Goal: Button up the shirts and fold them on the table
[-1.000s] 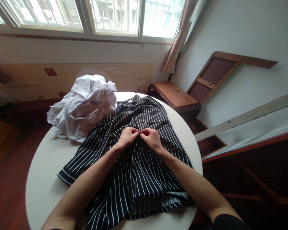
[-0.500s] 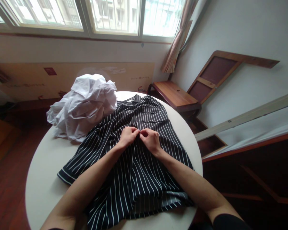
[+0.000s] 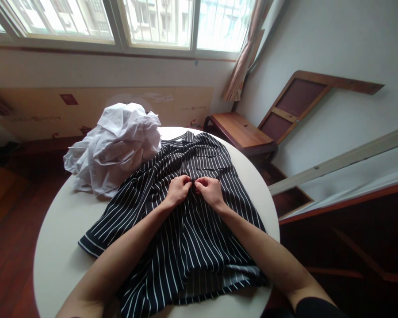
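The black shirt with thin white stripes [image 3: 185,221] lies spread, front up, on the round white table [image 3: 58,260]. The left hand [image 3: 178,191] and right hand [image 3: 209,191] meet at mid-placket, fingers pinched together on the fabric edges (the button itself is too small to see). The placket above appears closed; the stretch below, toward the hem, looks still open. A crumpled white cloth garment [image 3: 114,148] touches the shirt's far-left side, clear of both hands.
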A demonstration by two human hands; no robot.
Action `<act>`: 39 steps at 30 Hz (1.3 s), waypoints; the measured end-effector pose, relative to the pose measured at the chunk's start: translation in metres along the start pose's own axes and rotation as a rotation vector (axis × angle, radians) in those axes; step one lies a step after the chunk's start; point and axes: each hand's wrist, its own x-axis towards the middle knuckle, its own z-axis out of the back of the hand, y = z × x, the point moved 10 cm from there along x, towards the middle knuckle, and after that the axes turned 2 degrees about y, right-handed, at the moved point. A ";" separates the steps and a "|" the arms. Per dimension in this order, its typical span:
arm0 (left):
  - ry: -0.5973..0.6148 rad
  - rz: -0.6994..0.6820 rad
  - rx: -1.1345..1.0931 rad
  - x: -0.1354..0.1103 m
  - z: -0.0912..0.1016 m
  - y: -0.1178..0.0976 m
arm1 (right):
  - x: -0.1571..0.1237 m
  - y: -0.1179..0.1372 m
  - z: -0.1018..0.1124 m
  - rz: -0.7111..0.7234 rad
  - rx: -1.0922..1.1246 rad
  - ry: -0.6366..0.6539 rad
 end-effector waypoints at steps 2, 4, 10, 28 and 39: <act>0.004 -0.015 0.019 -0.001 0.000 -0.002 | 0.002 -0.006 -0.003 -0.049 0.082 0.022; 0.020 -0.035 0.041 -0.001 -0.001 -0.004 | 0.002 -0.013 -0.009 -0.131 0.181 0.077; -0.039 -0.058 0.212 -0.002 0.008 -0.007 | 0.008 0.000 0.007 -0.051 -0.054 0.089; 0.119 -0.377 0.810 0.016 -0.002 -0.017 | 0.057 -0.007 0.032 0.228 -0.828 0.010; 0.279 -0.732 0.687 -0.089 -0.017 -0.094 | 0.009 0.043 0.039 0.380 -0.676 0.069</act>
